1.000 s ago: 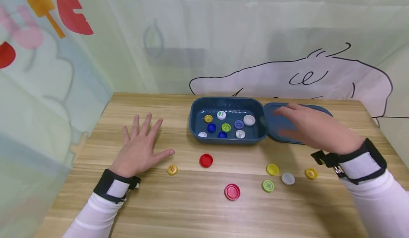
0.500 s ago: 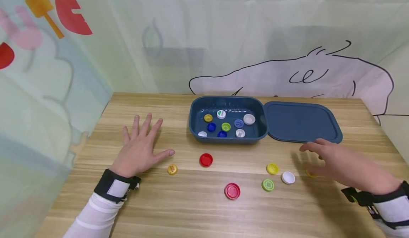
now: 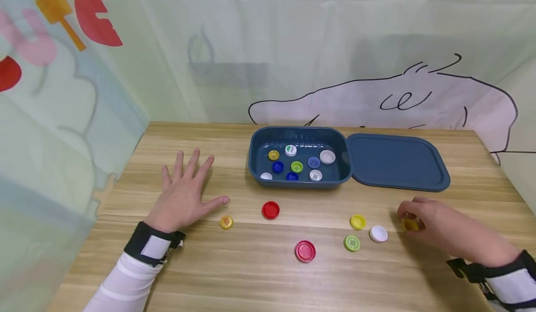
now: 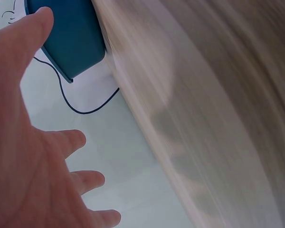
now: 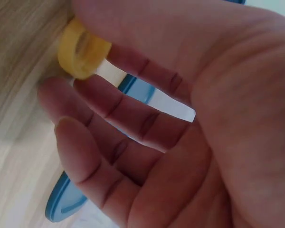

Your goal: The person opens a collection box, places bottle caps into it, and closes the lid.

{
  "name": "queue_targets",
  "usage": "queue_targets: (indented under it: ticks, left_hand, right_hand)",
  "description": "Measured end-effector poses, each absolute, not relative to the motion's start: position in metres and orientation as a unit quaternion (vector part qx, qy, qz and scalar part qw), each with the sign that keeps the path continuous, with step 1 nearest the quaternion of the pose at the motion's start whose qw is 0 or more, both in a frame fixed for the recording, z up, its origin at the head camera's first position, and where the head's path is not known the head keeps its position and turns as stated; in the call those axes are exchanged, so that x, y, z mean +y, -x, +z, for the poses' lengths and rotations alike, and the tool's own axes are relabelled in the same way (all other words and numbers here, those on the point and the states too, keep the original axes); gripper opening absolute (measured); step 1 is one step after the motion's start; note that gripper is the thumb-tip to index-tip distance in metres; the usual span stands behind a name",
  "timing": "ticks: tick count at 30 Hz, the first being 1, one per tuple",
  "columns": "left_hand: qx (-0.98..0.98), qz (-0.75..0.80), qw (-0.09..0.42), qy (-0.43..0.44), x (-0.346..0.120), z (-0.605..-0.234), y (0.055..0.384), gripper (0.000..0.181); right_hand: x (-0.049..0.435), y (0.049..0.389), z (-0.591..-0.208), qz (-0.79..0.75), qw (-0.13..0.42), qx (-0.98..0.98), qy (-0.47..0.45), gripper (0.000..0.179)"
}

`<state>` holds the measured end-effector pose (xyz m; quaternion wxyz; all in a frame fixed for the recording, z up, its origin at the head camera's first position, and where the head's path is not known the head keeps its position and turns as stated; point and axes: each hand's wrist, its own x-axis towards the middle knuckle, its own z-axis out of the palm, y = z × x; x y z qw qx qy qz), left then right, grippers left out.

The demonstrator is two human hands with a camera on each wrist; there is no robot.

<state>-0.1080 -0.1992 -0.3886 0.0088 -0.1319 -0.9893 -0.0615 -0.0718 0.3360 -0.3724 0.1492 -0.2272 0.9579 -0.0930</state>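
On the right side of the table, my right hand (image 3: 458, 228) pinches a yellow bottle cap (image 5: 80, 50) between thumb and fingertips, at or just above the wood. In the head view that cap is partly hidden by the fingers. My left hand (image 3: 181, 195) lies with its fingers spread on the table at the left, and it holds nothing. Near its thumb lies an orange-yellow cap (image 3: 226, 222). A dark blue box (image 3: 299, 184) at the back holds several caps of mixed colours.
Right of the box lies its flat blue lid (image 3: 399, 161). Loose on the table are a red cap (image 3: 270, 210), a darker red cap (image 3: 305, 251), a yellow cap (image 3: 358, 222), a green cap (image 3: 352, 243) and a white cap (image 3: 378, 233). A printed cloth (image 3: 234, 47) hangs behind.
My right hand has come from above the lid, rightward and down toward the near side, and now grips the yellow cap that lay there. The left hand has stayed put.
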Motion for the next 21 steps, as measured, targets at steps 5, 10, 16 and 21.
queue_targets:
  ticks: [5,10,16,21]
  left_hand:
    - [-0.99,-0.062,0.007,0.129,-0.2,-0.388,0.108,0.104]
    - [-0.99,-0.061,0.008,0.128,-0.2,-0.388,0.108,0.103]
    - [-0.99,-0.063,0.008,0.129,-0.2,-0.387,0.108,0.103]
    - [-0.99,-0.065,0.007,0.128,-0.2,-0.387,0.108,0.103]
  right_hand:
    - [0.334,0.075,-0.371,-0.09,0.162,0.957,0.224,0.03]
    - [0.328,0.084,-0.355,-0.098,0.135,0.961,0.222,0.029]
    - [0.307,0.106,-0.32,-0.084,0.074,0.961,0.255,0.029]
    - [0.276,0.129,-0.294,-0.06,0.04,0.956,0.286,0.027]
